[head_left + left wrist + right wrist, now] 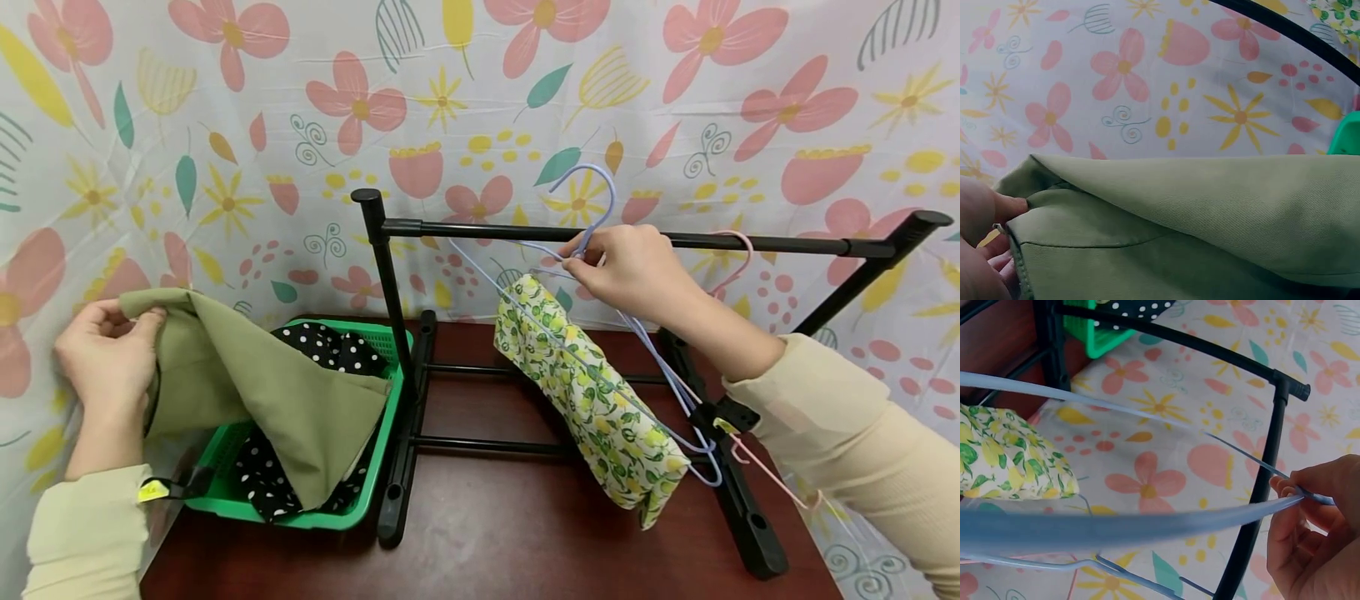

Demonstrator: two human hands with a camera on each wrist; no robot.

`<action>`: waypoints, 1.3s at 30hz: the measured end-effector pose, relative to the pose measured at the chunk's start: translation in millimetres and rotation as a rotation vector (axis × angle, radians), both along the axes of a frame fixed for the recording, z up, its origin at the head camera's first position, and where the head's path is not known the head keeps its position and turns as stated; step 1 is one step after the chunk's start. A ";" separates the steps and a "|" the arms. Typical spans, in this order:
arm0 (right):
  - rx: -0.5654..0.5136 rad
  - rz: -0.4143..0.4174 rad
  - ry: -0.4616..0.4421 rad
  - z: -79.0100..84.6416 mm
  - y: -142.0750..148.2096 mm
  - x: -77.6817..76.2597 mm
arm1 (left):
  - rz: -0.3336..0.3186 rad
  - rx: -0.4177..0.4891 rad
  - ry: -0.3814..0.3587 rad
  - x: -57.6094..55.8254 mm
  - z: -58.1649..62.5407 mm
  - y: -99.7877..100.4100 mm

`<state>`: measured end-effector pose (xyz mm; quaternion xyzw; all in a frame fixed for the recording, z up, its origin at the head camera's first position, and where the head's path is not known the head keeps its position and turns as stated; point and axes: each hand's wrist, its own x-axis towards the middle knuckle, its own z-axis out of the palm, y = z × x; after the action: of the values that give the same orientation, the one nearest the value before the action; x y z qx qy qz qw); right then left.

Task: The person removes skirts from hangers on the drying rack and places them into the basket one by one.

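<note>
My left hand [108, 358] pinches the edge of an olive-green cloth garment [277, 392], which drapes to the right over a green basket [372, 492]. In the left wrist view, fingers [1013, 206] grip a corner of that garment, where a seam shows. At the rack, my right hand [630, 267] pinches a lavender-blue clothes hanger [611, 200] just below its hook. The hook stands above the bar, and the hanger's frame slants down to the right. A lemon-print cloth [592, 400] hangs behind the hanger's frame; what holds it up is hard to tell.
A black clothes rack [487, 233] stands on a dark red-brown table [480, 517]. Black polka-dot cloth [330, 346] lies in the basket, left of the rack. A pink hanger [742, 258] hangs on the bar at right. Behind everything is a flowered curtain [480, 108].
</note>
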<state>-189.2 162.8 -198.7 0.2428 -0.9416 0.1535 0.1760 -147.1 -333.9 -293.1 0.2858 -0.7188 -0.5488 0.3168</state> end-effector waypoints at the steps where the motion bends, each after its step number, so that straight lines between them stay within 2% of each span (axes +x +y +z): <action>1: 0.004 0.003 0.001 1.0 0.4 0.4 | -0.018 -0.012 -0.011 -0.4 -2.2 0.9; 4: 0.007 0.007 0.015 3.1 1.3 1.3 | -0.058 -0.090 -0.060 -1.4 -9.0 5.9; 7: 0.014 0.011 0.029 5.3 3.5 3.0 | -0.090 -0.220 -0.086 -2.2 -16.8 13.7; 11: 0.028 0.014 -0.005 9.4 8.0 6.1 | -0.141 -0.401 -0.121 -1.2 -28.7 25.1; 18: 0.050 0.001 -0.051 15.7 21.1 13.3 | -0.264 -0.692 -0.066 -2.0 -59.2 42.1; 21: 0.052 0.013 -0.061 17.6 25.8 16.0 | -0.312 -0.776 -0.043 -2.4 -74.2 46.6; 27: 0.089 0.020 -0.003 20.3 33.7 19.5 | -0.386 -0.810 -0.073 -1.2 -98.5 52.8; 33: 0.080 0.000 0.036 20.9 44.1 23.0 | -0.416 -0.727 -0.175 1.3 -108.4 57.6; 36: 0.074 0.034 0.060 20.5 49.0 23.5 | -0.448 -0.738 -0.163 1.5 -111.4 57.2; 39: 0.066 0.055 0.079 20.0 53.5 25.0 | -0.494 -0.813 -0.114 1.2 -115.6 55.5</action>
<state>-164.2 216.3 -178.7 0.2800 -0.9315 0.1173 0.2006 -145.9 -278.3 -408.7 -0.0111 -0.9378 -0.2657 0.2232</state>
